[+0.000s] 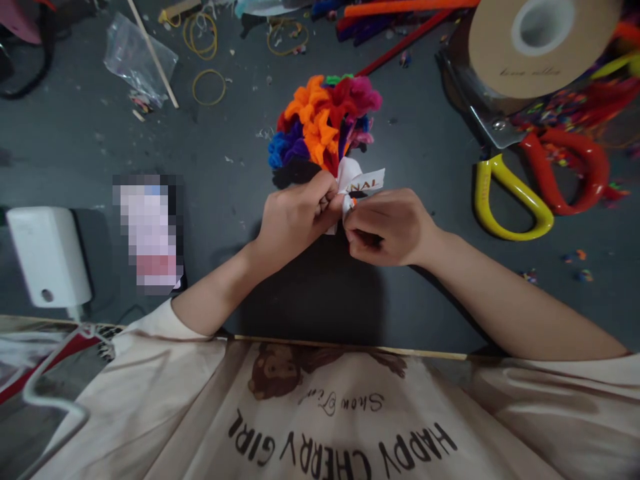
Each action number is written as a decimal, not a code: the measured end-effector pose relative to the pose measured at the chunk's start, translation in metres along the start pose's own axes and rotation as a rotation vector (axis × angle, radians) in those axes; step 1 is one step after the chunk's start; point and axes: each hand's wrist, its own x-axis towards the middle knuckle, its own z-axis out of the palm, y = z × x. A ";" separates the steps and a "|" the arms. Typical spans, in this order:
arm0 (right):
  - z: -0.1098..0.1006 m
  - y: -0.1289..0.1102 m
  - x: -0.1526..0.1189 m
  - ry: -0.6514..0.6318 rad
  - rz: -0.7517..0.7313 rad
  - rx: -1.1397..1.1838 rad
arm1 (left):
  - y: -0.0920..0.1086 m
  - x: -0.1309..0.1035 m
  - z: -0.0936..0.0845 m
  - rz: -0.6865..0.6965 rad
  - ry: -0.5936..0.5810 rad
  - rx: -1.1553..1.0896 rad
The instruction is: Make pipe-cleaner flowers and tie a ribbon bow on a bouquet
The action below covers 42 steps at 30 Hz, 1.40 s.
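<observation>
A bouquet of fuzzy pipe-cleaner flowers (320,123) in orange, red, blue, purple and pink lies on the dark table, its heads pointing away from me. White printed ribbon (367,181) wraps its base and forms a loop there, with one lettered end sticking out to the right. My left hand (300,210) is closed in a pinch on the ribbon at the base of the flowers. Close against it, my right hand (387,227) is also closed, its fingers pinching the ribbon. The stems are mostly hidden behind both hands.
Scissors (500,137) with yellow and red handles lie at the right beside a large ribbon spool (490,47). A phone (150,233) and a white power bank (49,257) with a cable are at the left. Rubber bands (209,87), a plastic bag (133,57) and a thin stick (155,57) lie farther back.
</observation>
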 end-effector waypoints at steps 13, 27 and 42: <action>0.004 0.018 0.007 0.333 0.525 0.119 | 0.003 0.000 0.002 0.179 -0.016 0.099; -0.001 0.024 0.008 0.273 0.558 0.212 | 0.000 0.005 -0.003 0.415 -0.106 0.095; -0.003 0.023 0.011 0.333 0.534 0.207 | 0.004 0.004 -0.003 0.448 -0.148 -0.034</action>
